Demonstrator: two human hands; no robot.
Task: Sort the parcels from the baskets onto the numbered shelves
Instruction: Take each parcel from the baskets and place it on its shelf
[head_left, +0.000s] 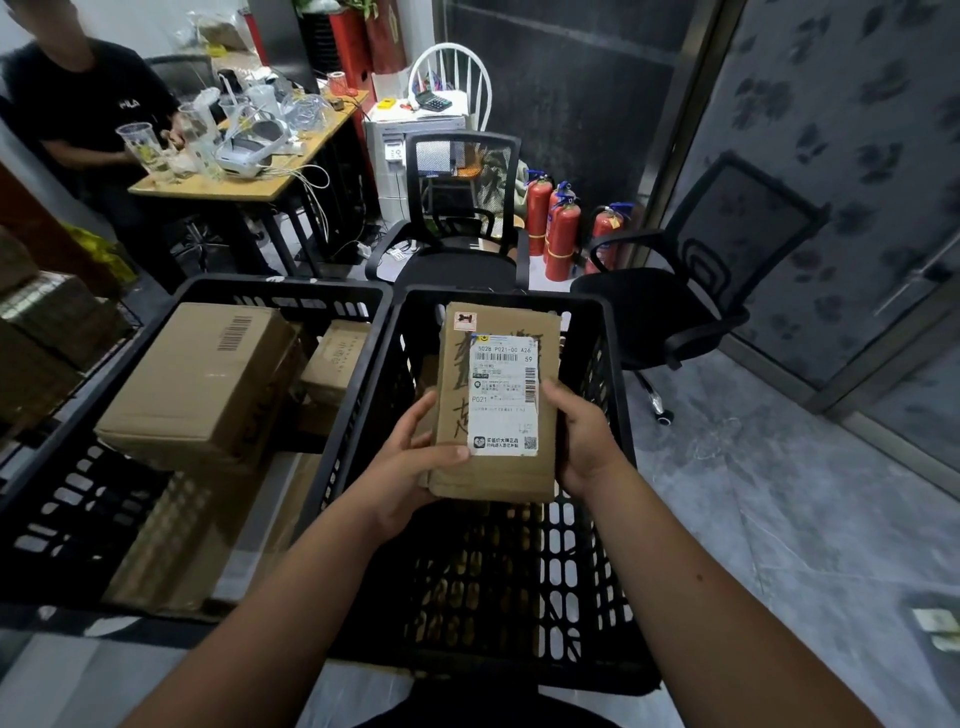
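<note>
I hold a flat brown cardboard parcel (457, 374) with a white shipping label facing me, above the right black plastic basket (597, 467). My left hand (410, 467) grips its lower left edge, thumb on the label's corner. My right hand (582, 436) grips its right edge, thumb on the front. The left black basket (67, 499) holds a large cardboard box (192, 384) with a barcode, a smaller box (337, 358) behind it, and more boxes underneath. No numbered shelves are in view.
Two black office chairs (457, 234) (701, 291) stand behind the baskets, with several red fire extinguishers (561, 234) between them. A person in a black shirt sits at a cluttered wooden desk (234, 176) at the far left. Stacked cardboard (41, 332) lies at left.
</note>
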